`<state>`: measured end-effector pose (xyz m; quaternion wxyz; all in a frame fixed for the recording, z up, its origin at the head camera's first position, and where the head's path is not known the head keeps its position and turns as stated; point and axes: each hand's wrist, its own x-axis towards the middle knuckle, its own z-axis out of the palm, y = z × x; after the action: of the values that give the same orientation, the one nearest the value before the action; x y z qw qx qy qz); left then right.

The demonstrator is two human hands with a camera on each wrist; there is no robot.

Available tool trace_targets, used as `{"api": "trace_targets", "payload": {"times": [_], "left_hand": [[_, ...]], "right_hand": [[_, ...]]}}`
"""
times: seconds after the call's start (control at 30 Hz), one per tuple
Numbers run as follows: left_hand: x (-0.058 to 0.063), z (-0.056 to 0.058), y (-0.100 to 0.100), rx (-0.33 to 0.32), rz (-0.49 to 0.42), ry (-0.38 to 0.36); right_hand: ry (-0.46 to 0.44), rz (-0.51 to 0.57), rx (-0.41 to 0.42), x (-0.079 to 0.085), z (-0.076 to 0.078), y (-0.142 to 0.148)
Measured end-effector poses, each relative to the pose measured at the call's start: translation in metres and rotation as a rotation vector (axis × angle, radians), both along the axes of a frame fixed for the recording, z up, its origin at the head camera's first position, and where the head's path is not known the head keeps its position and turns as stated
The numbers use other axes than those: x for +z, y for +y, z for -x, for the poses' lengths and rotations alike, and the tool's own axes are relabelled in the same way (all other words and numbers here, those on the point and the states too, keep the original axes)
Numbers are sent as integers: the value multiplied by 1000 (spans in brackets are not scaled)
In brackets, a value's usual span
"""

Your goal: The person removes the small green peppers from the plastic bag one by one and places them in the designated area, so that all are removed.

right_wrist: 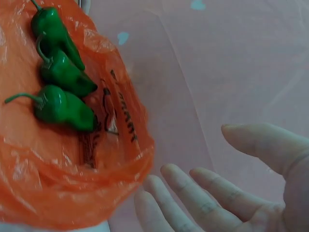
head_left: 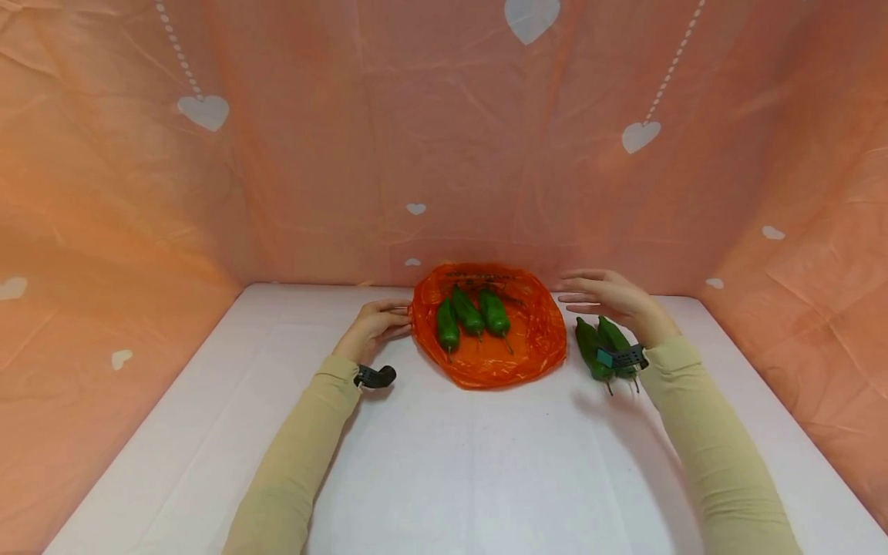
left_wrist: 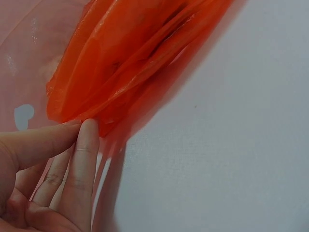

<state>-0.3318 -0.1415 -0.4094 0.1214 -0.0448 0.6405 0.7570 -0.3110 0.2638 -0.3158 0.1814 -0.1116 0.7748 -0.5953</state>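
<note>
An orange plastic bag [head_left: 530,347] lies spread open on the white table, its rim standing up a little. Three green peppers [head_left: 494,314] rest side by side in it. My left hand [head_left: 375,327] pinches the bag's left edge; in the left wrist view, thumb and fingertip meet at the orange film [left_wrist: 116,63]. Beyond the bag's right side hovers my right hand [head_left: 613,297], fingers extended and apart, holding nothing. In the right wrist view its fingers [right_wrist: 193,198] are near the bag's rim. Two more green peppers [head_left: 590,347] lie below that hand, partly covered by the wrist strap.
A white cloth [head_left: 472,462] covers the table. Peach sheets with white hearts [head_left: 312,154] hang at the back and both sides, close behind the bag. Each wrist bears a dark strap [head_left: 371,376] over a beige sleeve.
</note>
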Motion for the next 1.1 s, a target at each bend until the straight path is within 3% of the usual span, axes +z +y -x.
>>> {"api": "trace_targets", "payload": {"times": [0.57, 1.1], "left_hand": [[-1, 1, 0, 0, -4, -8], [0, 2, 1, 10, 1, -12]], "right_hand": [[-20, 42, 20, -21, 12, -47], [-99, 46, 44, -42, 23, -60]]}}
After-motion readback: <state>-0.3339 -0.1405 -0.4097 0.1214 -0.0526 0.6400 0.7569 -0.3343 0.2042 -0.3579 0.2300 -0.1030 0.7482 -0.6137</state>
